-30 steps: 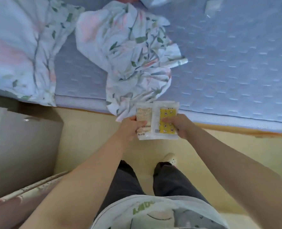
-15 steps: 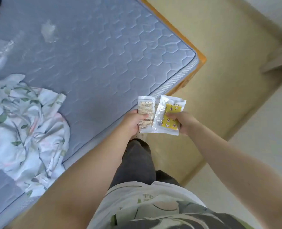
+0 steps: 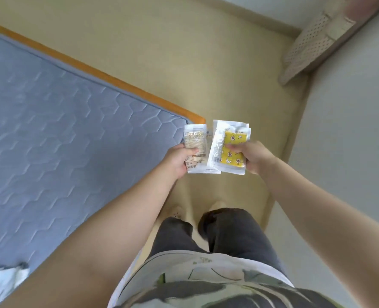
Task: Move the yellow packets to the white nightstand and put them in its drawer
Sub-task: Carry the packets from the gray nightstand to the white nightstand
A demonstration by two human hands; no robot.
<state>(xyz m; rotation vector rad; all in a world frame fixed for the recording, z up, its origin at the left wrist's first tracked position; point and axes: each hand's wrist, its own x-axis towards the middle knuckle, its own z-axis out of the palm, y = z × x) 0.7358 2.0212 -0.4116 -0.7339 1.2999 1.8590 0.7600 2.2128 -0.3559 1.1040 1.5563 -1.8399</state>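
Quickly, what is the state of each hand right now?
Left hand: grips the beige packet.
Right hand: grips the yellow packet.

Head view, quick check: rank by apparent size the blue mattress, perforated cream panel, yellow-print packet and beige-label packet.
1. blue mattress, by far the largest.
2. perforated cream panel, though it lies farther from the camera.
3. yellow-print packet and beige-label packet: these look alike and each is partly hidden, so they are unranked.
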